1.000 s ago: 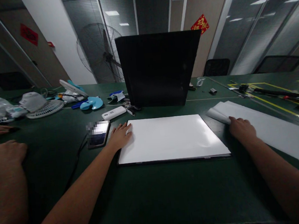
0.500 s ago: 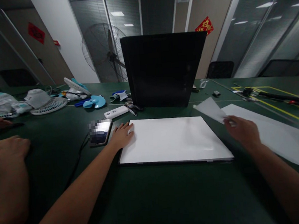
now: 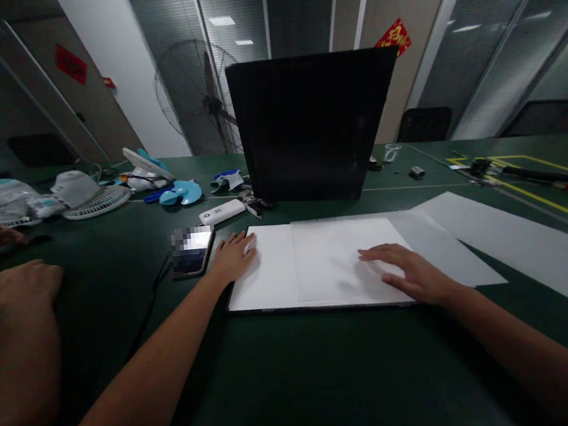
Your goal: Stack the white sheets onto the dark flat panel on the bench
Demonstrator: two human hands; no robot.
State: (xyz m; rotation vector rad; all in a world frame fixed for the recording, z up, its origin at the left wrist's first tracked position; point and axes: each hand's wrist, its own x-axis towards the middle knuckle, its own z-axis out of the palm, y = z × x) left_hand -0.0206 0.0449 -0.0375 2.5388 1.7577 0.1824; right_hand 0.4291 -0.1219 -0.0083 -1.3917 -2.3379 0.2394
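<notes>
A flat white panel (image 3: 270,274) with a thin dark edge lies on the green table in front of me. A thin white sheet (image 3: 438,252) covers the panel's middle and right, and reaches past its right edge onto the table. My left hand (image 3: 233,258) rests at the panel's upper left corner, fingers stretched out and holding nothing. Over the sheet, near the right part of the panel, is my right hand (image 3: 405,271), fingers apart and nothing in them. Whether its fingertips touch the sheet, I cannot tell.
Behind the panel stands a large black screen-like board (image 3: 316,129). A second white sheet (image 3: 529,250) lies at the right. Left are a phone (image 3: 200,251) with a cable, a white stick-shaped device (image 3: 222,212), blue fan blades (image 3: 181,193) and another person's hands (image 3: 27,284).
My right hand has moved left over the panel and let go of the thin sheet, which now lies across the panel's middle and right. My left hand stays in place.
</notes>
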